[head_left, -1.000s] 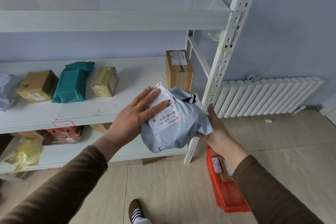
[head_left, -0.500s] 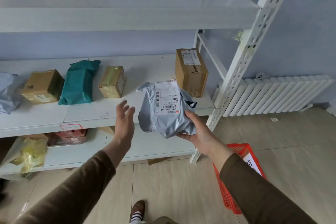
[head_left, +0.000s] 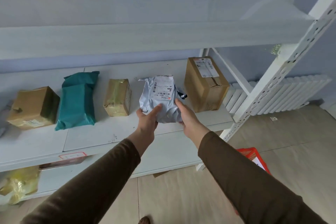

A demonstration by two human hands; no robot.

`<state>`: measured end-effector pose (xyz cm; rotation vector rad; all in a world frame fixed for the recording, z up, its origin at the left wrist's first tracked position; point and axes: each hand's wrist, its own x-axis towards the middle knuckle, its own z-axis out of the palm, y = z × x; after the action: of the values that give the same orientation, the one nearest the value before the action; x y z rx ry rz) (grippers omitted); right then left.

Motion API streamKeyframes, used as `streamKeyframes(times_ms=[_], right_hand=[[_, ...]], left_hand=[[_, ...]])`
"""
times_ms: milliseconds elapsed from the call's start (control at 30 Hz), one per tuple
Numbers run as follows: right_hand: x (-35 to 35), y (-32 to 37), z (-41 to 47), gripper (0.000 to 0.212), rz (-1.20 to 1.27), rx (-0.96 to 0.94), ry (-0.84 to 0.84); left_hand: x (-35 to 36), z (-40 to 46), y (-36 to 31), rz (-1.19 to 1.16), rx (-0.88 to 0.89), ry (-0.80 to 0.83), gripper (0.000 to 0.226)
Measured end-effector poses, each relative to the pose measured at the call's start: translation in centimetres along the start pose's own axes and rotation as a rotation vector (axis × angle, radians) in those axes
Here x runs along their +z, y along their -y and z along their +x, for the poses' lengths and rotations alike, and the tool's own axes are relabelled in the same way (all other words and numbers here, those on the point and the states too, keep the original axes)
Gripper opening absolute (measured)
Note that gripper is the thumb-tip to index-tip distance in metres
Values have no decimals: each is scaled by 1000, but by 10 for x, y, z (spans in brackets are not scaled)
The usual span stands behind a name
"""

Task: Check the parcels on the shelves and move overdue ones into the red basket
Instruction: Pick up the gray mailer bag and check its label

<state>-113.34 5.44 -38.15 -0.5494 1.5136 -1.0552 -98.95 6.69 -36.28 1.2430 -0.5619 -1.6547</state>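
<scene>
— So where do we have the grey parcel [head_left: 160,100]?

— Between our palms, over the middle shelf [head_left: 101,138]. Our left hand [head_left: 147,116] clasps its lower left side, thumb across the front; our right hand [head_left: 188,116] grips the lower right edge.

— And its neighbours?

— It stands label up between the small taped box [head_left: 117,97] and the tall carton [head_left: 206,85]. The red basket [head_left: 254,158] sits on the floor, well apart, down to our right.
</scene>
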Motion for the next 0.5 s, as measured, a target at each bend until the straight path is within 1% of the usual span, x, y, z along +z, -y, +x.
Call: streamKeyframes(times_ms=[33, 100, 167, 200, 267, 333, 400, 467, 500], right_hand=[[5, 3, 12, 102, -11, -7, -8], [15, 13, 27, 88, -10, -16, -48], [23, 23, 35, 65, 12, -62, -115], [25, 26, 41, 57, 20, -81, -139], [27, 31, 51, 46, 17, -133, -166], [29, 33, 59, 38, -45, -202, -185], [31, 31, 65, 40, -142, -241, -235], [31, 30, 72, 60, -253, -244, -296], [32, 31, 72, 70, -313, -254, -335]], left_hand=[[1, 12, -3, -5, -13, -6, 70], [3, 35, -10, -5, -30, -8, 71], [7, 54, -16, 2, -52, 8, 72], [9, 63, -18, 11, -62, 11, 71], [13, 78, -22, 32, -74, 20, 67], [17, 89, -24, 58, -78, 27, 66], [19, 96, -26, 74, -86, 32, 69], [19, 97, -28, 110, -98, 42, 79], [17, 98, -29, 153, -99, 44, 89]])
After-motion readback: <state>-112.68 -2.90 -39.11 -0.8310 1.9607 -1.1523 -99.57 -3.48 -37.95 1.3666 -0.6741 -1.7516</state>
